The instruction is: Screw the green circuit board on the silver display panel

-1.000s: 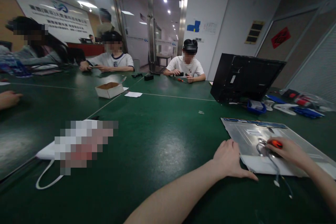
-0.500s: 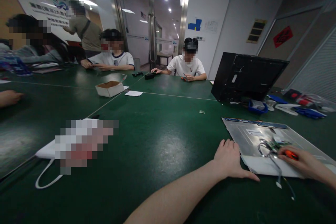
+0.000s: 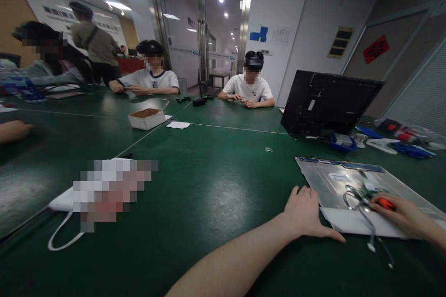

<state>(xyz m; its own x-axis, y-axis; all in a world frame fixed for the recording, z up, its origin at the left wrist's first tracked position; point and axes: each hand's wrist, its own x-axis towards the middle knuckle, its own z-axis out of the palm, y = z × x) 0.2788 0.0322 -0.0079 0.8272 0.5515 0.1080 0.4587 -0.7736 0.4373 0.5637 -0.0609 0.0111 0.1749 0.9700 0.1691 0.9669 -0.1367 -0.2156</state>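
A flat metal display panel (image 3: 327,185) lies on the green table at the right, with a white strip along its near edge. My left hand (image 3: 304,211) rests at the panel's left corner, thumb spread, holding nothing. Over the panel, my right hand (image 3: 400,213) is closed around the orange handle of a screwdriver (image 3: 386,203); its tip is hidden. A small green circuit board (image 3: 365,193) sits beside these fingers. Thin cables (image 3: 367,218) run from it over the near edge, their white plugs hanging past the panel.
A black monitor casing (image 3: 327,102) stands behind the panel, near a blue tray (image 3: 343,142). An open white box (image 3: 147,119) and a paper slip (image 3: 178,125) lie further back. At left is a white strapped item (image 3: 62,199), partly blurred. Several people sit around the table (image 3: 195,185).
My hands stay nearly in place on the panel and screwdriver. The seated person opposite has drawn a hand inward. The standing person at back left has shifted left.
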